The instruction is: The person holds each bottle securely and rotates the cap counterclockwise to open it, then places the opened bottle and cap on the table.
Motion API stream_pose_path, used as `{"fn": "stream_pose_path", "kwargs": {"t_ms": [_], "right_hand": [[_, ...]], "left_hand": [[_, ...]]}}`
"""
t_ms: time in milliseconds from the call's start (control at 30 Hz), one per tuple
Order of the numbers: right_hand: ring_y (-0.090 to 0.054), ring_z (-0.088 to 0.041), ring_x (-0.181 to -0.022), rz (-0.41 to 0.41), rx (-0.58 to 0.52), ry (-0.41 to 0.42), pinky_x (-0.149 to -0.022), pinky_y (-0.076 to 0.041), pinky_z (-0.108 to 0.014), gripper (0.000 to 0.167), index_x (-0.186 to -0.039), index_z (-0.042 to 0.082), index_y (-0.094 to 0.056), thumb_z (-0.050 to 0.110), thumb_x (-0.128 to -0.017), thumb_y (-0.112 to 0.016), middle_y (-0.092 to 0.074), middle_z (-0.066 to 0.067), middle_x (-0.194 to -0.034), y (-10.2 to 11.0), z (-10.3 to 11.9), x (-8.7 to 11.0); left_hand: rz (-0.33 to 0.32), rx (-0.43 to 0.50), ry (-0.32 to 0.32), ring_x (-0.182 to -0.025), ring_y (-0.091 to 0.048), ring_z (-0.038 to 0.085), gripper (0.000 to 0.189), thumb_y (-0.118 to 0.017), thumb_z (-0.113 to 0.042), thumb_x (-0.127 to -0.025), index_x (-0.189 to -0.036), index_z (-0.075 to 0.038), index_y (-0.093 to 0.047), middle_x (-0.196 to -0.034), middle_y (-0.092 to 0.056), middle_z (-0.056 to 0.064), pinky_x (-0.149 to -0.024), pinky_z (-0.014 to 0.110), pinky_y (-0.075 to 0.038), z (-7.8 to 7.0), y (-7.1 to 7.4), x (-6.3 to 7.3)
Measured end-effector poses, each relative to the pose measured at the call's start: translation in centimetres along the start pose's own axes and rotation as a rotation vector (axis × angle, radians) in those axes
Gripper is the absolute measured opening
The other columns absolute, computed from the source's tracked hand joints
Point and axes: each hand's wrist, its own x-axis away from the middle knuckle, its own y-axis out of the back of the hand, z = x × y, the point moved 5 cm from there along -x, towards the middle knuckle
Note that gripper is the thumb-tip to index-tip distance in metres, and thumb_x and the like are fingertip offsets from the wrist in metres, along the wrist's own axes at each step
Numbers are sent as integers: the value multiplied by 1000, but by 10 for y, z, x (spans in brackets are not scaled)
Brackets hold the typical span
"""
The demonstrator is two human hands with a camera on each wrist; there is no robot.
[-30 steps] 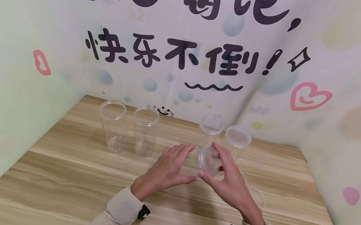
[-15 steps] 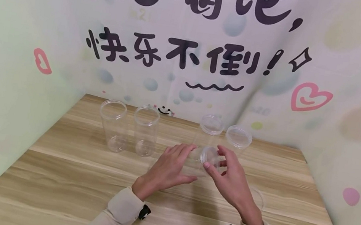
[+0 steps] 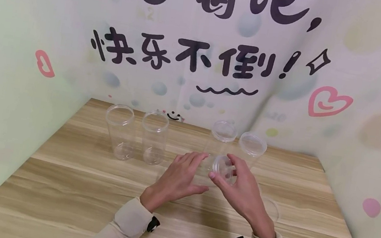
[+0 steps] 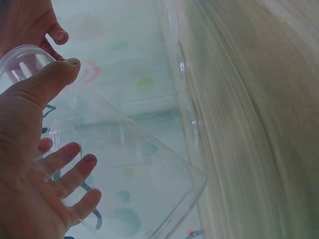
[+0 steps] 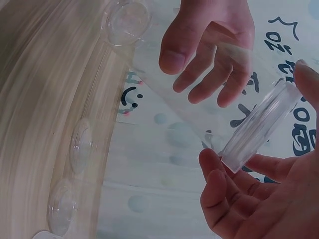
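A clear plastic jar (image 4: 134,159) lies tilted in the air between my hands, its screw lid (image 5: 261,127) at the right end. My left hand (image 3: 176,176) holds the jar's body, thumb on one side and fingers on the other. Around the lid's rim curl the thumb and fingers of my right hand (image 3: 242,189). In the right wrist view the ribbed lid edge sits between that thumb and fingers. The jar's far end is partly hidden behind my left hand in the head view.
Two clear jars, one at far left (image 3: 119,131) and one beside it (image 3: 153,138), stand with uncovered rims. Behind my hands stand two lidded jars (image 3: 224,132) (image 3: 252,144). A clear round disc (image 3: 270,209) lies right of my right wrist. Printed cloth walls (image 3: 178,101) border the wooden table (image 3: 74,192).
My right hand's fingers loosened and shifted right on the lid half a second ago, and now grip its rim again with the thumb lower left. My left hand keeps holding the jar.
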Motion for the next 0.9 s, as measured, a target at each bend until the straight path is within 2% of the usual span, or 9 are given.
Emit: {"fn": "stream_pose_path", "kwargs": {"t_ms": [367,567,900], "right_hand": [[-61,-26,-106,-31,52,65,-78,-53,-43,78,-144,10,-46,53,-84,-73,-59,-6,-131,3,4,1],[-60,-26,-105,-34,11,110,-76,-54,-43,75,-144,9,-47,46,-85,-75,-58,-6,-131,4,6,1],[-59,-20,-101,-34,4,172,-73,-49,-31,72,-143,10,-48,38,-84,-78,-58,-7,-130,5,8,1]], "left_hand": [[4,13,9,-118,-58,25,86,-86,-45,-72,-139,-7,-48,-129,-59,7,-97,45,-46,0,0,1],[8,45,11,-118,-58,24,85,-86,-45,-73,-138,-7,-49,-129,-59,6,-98,46,-46,1,1,1],[35,91,28,-119,-58,23,84,-86,-42,-74,-139,-6,-48,-130,-59,6,-99,48,-45,3,0,2]]}}
